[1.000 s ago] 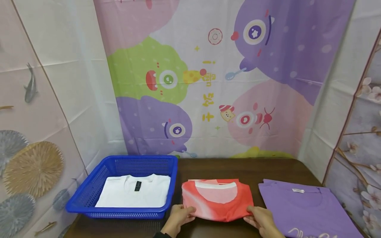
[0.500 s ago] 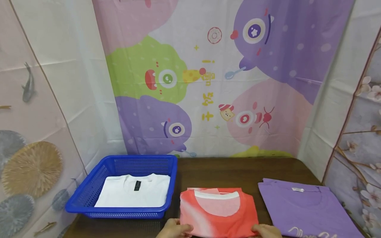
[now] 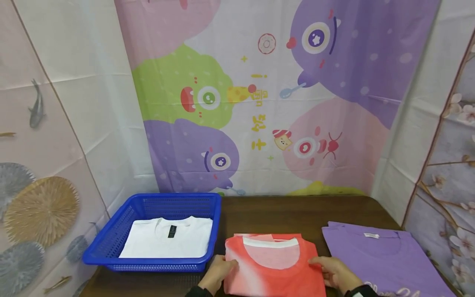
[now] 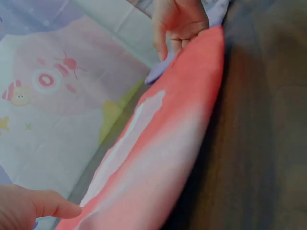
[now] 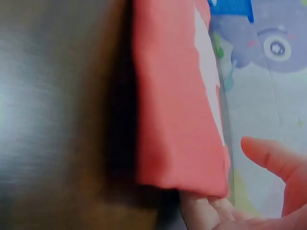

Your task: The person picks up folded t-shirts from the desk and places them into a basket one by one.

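A folded red-and-pink T-shirt (image 3: 274, 268) with a white neckband lies in front of me, its near part cut off by the head view's lower edge. My left hand (image 3: 219, 270) holds its left side, thumb on top and fingers hidden beneath; in the left wrist view the thumb (image 4: 57, 205) meets the fabric. At the opposite side is my right hand (image 3: 335, 272). The right wrist view shows its fingers (image 5: 204, 211) tucked under the shirt's edge and its thumb (image 5: 268, 153) raised away from the cloth.
To the left, a blue plastic basket (image 3: 148, 261) contains a folded white T-shirt (image 3: 167, 243). A folded purple T-shirt (image 3: 382, 255) lies on the right, close beside my right hand. Behind the brown table (image 3: 282, 210) hangs a cartoon-print curtain (image 3: 267, 173).
The red T-shirt came toward me between the first two frames and has stayed about there since. Both hands have since moved up along its sides, away from its near corners.
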The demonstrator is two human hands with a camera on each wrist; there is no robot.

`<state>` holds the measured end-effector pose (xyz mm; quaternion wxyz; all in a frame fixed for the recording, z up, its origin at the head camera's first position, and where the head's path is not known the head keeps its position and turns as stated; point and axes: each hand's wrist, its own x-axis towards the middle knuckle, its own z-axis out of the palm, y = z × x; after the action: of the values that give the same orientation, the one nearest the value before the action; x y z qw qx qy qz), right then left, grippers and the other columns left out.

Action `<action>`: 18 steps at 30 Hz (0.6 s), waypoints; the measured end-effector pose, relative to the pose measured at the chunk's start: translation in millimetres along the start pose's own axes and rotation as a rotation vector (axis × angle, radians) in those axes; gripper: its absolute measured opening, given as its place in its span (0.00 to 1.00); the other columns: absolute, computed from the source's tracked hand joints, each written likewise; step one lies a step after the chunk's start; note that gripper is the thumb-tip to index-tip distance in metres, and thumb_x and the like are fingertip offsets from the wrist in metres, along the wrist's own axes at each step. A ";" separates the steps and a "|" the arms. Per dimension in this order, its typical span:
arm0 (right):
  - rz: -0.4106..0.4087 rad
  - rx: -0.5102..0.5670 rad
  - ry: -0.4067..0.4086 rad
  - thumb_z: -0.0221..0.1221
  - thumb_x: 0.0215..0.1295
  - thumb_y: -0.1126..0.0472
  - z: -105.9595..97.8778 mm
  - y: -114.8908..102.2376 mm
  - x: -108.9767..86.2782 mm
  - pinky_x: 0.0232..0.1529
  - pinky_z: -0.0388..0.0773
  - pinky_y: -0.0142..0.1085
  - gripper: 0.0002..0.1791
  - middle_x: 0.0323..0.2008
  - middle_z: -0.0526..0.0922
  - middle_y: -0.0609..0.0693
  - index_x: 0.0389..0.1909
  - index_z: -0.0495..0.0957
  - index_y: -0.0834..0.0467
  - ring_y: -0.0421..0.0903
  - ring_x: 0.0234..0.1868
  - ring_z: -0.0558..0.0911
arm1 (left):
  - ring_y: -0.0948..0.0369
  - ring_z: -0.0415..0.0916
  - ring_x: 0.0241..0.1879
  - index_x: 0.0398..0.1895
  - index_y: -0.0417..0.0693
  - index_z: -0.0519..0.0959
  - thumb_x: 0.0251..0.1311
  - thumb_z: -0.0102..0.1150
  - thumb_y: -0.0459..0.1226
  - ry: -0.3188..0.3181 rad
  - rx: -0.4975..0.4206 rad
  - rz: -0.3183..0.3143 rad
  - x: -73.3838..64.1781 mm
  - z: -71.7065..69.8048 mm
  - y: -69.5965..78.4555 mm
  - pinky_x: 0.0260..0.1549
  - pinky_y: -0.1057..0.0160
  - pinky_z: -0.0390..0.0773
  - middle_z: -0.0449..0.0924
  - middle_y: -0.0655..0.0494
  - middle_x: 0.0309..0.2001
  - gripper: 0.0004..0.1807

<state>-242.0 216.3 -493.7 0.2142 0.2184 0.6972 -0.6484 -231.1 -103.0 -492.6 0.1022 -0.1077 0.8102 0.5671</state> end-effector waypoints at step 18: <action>-0.029 -0.077 0.068 0.62 0.53 0.68 8.3 -16.8 19.3 0.46 0.83 0.46 0.31 0.36 0.81 0.64 0.54 0.62 0.81 0.47 0.31 0.81 | 0.52 0.73 0.30 0.36 0.20 0.74 0.39 0.57 0.29 0.283 0.145 0.051 16.0 16.0 9.9 0.40 0.50 0.80 0.80 0.35 0.33 0.19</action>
<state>-267.4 207.4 -491.9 0.1895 0.2218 0.7314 -0.6164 -248.5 -85.6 -493.7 -0.0199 -0.1585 0.8577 0.4887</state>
